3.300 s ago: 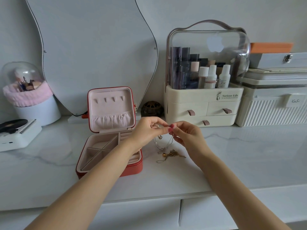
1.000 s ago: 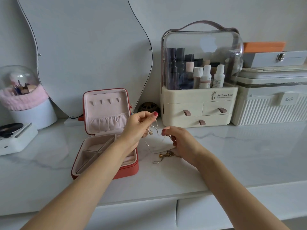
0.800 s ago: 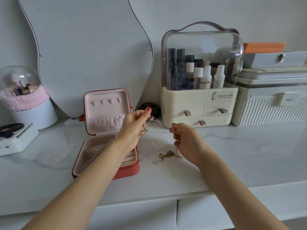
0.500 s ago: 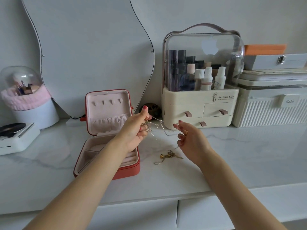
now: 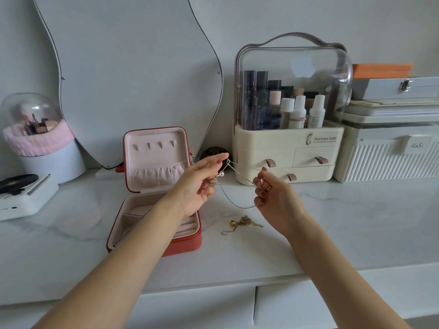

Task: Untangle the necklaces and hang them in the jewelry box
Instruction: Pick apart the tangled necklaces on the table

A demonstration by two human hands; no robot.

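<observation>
Stretching a silver chain [image 5: 234, 203] mid-frame: left hand [image 5: 199, 184] and right hand [image 5: 273, 195] each pinch it. Keep tension light, then hook it inside the open red jewelry box [image 5: 154, 160], center-left. Gold necklace [image 5: 242, 223] on the counter [image 5: 344, 222].

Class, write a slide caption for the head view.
Both hands stretch a silver necklace beside the open red jewelry box; a gold tangle waits on the counter.

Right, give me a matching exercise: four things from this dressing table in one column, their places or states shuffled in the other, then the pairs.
1. silver necklace
2. gold necklace
3. red jewelry box
4. white bottles

A. in a heap on the marble top
B. open, lid upright
C. strung between the hands
D. under the clear organizer cover

Pairs: 1-C, 2-A, 3-B, 4-D
</observation>
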